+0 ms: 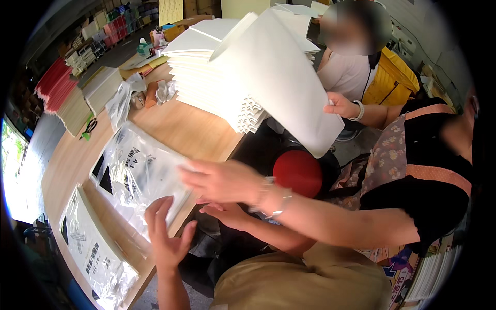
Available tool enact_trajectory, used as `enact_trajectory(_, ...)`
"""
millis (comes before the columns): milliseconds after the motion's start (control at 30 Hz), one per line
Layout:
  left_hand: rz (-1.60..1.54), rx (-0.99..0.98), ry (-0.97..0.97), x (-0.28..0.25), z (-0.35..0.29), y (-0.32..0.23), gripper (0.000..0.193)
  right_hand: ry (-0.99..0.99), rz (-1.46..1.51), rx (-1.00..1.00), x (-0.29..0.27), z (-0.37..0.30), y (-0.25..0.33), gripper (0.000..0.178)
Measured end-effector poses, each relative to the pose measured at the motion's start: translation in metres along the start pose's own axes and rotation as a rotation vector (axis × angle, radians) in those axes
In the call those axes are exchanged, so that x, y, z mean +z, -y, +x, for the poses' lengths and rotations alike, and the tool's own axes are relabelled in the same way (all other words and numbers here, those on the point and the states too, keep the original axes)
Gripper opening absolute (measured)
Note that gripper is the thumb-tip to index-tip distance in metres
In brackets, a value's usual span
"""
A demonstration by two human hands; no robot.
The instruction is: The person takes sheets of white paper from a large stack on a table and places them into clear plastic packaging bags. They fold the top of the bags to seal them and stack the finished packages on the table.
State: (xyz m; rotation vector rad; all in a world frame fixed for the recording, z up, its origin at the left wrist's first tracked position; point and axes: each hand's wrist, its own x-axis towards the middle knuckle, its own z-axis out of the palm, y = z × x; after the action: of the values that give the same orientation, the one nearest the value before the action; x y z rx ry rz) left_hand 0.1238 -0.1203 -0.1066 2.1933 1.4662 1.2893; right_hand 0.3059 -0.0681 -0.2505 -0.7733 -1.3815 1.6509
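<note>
At twelve o'clock I see a tall stack of white sheets (206,82). A red round stool (297,173) is at centre, green scissors (89,129) at nine o'clock.

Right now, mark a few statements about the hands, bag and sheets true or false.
1. The left hand is open at the near edge of the clear plastic bag on the light wooden table. True.
2. The round red seat stands on the table. False: it sits off the table, beside its edge.
3. A co-worker's hand, with a metal bracelet at the wrist, reaches over the bag. True.
4. The right hand holds the large white sheet. False: it is open, palm up and empty; another person's hand holds the sheet.
</note>
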Motion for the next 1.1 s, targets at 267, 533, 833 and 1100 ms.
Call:
enact_trajectory(267, -0.032, -0.156, -0.386, 0.007, -0.027, 0.029, 0.052, 0.203, -0.583, -0.013, 0.095, 0.138, 0.031, 0.062)
enact_trajectory(533, 0.168, -0.165, -0.644, -0.041, -0.102, 0.059, 0.031, 0.119, -2.4, -0.334, 0.105, 0.171, 0.093, 0.027)
enact_trajectory(833, 0.088, -0.228, -0.55, -0.028, -0.108, 0.06, 0.037, 0.206, -2.466, -0.465, 0.099, 0.214, 0.113, 0.014)
enact_trajectory(1100, 0.005, -0.282, -0.497, -0.017, -0.113, 0.057, 0.036, 0.072, -1.407, -0.599, 0.071, 0.146, 0.091, 0.016)
